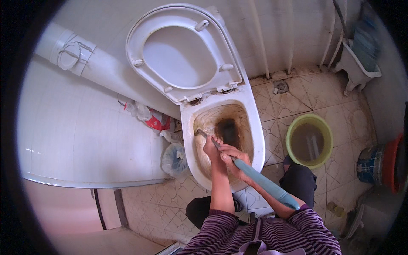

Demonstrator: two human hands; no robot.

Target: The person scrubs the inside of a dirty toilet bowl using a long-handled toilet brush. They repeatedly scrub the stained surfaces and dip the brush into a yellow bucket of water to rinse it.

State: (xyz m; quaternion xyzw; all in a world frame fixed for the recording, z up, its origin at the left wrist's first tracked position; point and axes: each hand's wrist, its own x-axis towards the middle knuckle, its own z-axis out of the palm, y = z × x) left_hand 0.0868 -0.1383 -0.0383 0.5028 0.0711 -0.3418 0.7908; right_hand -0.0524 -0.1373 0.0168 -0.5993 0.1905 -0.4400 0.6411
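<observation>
Both my hands are closed round a long-handled tool with a thick teal grip (pixel 263 183) and a thin grey shaft. My left hand (pixel 212 147) grips the shaft low down, over the bowl. Just behind it, my right hand (pixel 233 159) holds the shaft where it meets the teal part, which runs back along my right forearm. The tool's small far end is at the left inner wall of a white toilet (pixel 260 149); its exact shape is hard to make out. Brown stains coat the bowl's inside, with dark water at the bottom. The seat and lid (pixel 180 57) stand raised.
A yellow-green basin (pixel 290 144) of murky water stands on the tiled floor to the right. Beyond it are a floor drain (pixel 281 87), a white stool (pixel 352 70) and a blue bucket (pixel 369 165). Left of the toilet, a plastic bag (pixel 173 159) lies below a white pipe (pixel 106 66).
</observation>
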